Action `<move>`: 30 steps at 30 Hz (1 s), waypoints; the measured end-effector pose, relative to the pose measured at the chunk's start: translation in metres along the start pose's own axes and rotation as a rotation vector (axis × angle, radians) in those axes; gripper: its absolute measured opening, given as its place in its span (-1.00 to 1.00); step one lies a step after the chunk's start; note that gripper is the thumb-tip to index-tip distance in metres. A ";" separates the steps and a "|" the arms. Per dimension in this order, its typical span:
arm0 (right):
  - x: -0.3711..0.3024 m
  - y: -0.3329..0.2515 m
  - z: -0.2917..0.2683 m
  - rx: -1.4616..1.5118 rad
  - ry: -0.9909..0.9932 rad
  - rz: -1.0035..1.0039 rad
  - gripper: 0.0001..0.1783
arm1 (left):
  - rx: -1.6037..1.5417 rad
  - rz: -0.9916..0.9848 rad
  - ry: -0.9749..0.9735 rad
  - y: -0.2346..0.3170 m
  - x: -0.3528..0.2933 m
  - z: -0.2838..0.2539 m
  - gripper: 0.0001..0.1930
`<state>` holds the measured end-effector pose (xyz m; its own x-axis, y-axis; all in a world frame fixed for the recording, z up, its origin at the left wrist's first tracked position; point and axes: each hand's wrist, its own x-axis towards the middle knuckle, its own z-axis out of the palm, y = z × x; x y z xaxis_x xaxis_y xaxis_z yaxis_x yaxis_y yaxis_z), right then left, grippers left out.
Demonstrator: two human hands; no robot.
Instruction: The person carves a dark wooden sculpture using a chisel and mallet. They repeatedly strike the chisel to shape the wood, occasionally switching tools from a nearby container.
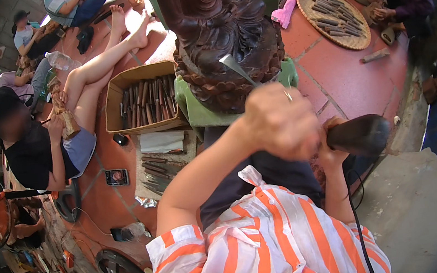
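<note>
With twelve o'clock straight ahead of the person, the dark seated figure [209, 31] sits at twelve on a green chair [189, 104], its lotus base [233, 81] facing the worker. Judging by its surface, the main shaping is done: robe folds, crossed legs and rows of petals are all cut. What remains seems to be finer work low on the piece, though its top runs out of view and its far side is hidden.

The left hand [281, 122] wraps its fingers tightly around a chisel [238, 71], whose flat blade points to eleven; motion blurs the fist, so whether the tip touches wood I cannot say. The right hand [331, 145], partly covered by the left, has its fingers curled about the narrow end of a dark mallet [363, 135], the thick end toward three.

At ten, a cardboard box [145, 128] of tools crowds the chair, with a co-worker's legs [79, 80] beyond. Room is wider from one to three, where red tile [327, 76] runs out to a round tray [350, 42]. A grey slab [423, 202] edges the floor at four, and a black cord [358, 228] hangs near the right arm.
</note>
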<state>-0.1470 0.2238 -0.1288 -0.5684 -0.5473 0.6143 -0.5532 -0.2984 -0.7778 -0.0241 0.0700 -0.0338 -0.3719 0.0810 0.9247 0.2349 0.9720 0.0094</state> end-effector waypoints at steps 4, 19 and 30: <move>-0.008 -0.008 0.006 0.141 0.101 0.132 -0.76 | -0.146 0.045 -0.080 0.017 0.006 0.006 -0.57; 0.017 -0.043 -0.018 -0.242 -0.220 -0.107 -0.69 | -0.245 -0.328 -0.031 -0.006 -0.023 -0.017 -0.72; 0.055 -0.074 0.000 -0.450 -0.234 -0.446 -0.69 | -0.404 -0.373 0.175 -0.015 -0.021 -0.022 -0.60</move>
<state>-0.1373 0.2154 -0.0375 -0.1083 -0.6172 0.7793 -0.9329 -0.2078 -0.2942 0.0001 0.0486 -0.0451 -0.3497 -0.3224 0.8797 0.4531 0.7636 0.4600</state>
